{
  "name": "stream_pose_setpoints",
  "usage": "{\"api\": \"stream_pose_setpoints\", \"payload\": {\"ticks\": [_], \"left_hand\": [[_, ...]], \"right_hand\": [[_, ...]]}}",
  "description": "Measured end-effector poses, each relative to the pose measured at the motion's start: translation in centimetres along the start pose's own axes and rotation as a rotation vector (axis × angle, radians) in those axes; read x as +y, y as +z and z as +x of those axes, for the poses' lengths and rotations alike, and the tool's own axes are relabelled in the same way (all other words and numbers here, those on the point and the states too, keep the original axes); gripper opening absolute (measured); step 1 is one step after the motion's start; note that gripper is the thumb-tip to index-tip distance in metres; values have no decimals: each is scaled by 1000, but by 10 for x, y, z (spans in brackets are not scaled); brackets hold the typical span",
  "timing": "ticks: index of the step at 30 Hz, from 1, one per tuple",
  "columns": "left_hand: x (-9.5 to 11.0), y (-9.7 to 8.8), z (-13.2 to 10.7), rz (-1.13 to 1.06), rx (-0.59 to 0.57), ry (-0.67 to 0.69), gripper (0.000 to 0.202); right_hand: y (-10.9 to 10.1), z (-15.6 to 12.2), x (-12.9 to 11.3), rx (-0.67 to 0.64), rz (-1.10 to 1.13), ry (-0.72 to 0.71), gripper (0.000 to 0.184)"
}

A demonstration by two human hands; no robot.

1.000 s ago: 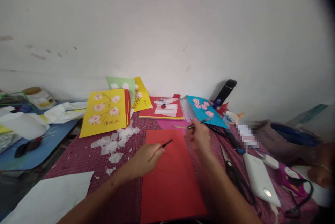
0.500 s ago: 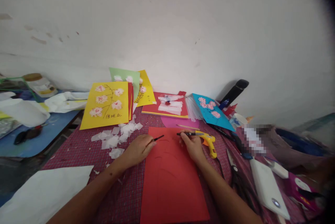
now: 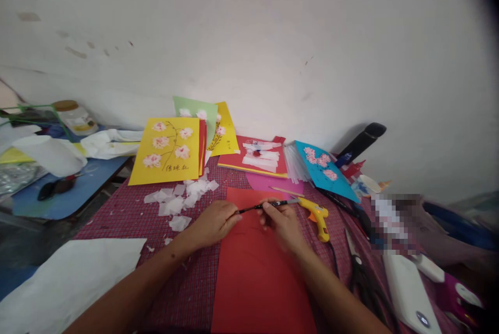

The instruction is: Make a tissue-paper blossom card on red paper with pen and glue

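A red sheet of paper (image 3: pixel 262 271) lies lengthwise in front of me, with faint curved lines on it. Over its upper part, my right hand (image 3: pixel 281 222) pinches a black pen (image 3: pixel 278 203) with a grey end pointing right. My left hand (image 3: pixel 218 223), at the sheet's left edge, has its fingers closed on a slim dark piece (image 3: pixel 249 209) that looks like the pen's cap. The two pieces now line up end to end and seem to touch between my hands. Just beyond my right hand lies a yellow glue gun (image 3: pixel 318 214).
Yellow flower card (image 3: pixel 167 152) and white paper scraps (image 3: pixel 181 198) sit at left. A blue flower card (image 3: pixel 325 170) leans at back right. Pencil (image 3: pixel 286 191), black-handled scissors (image 3: pixel 360 271) and a white power bank (image 3: pixel 411 292) lie right. A red stack (image 3: pixel 230 159) stands against the wall.
My hands have come together, so the slim dark piece and the black pen, apart before, now meet in one line. The view has shifted slightly to the left.
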State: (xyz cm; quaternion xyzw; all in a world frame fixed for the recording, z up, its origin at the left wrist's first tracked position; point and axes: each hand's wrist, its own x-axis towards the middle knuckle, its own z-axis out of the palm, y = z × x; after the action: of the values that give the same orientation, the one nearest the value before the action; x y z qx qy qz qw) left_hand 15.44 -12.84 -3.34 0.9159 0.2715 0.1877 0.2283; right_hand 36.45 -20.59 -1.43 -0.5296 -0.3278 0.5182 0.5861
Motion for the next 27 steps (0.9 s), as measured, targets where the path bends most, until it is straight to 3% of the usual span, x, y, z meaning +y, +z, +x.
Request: {"api": "stream_pose_setpoints", "payload": {"ticks": [10,21,27], "left_hand": [[2,6,0,39,-2,19,36],[5,17,-1,165,-12,53,37],[13,15,-3,227,-17,82,36]], "right_hand": [[16,3,18,-120,-21,58,31],[11,0,38,-73,-75,-28,36],[12,-7,42,-75,-89,-77,36]]}}
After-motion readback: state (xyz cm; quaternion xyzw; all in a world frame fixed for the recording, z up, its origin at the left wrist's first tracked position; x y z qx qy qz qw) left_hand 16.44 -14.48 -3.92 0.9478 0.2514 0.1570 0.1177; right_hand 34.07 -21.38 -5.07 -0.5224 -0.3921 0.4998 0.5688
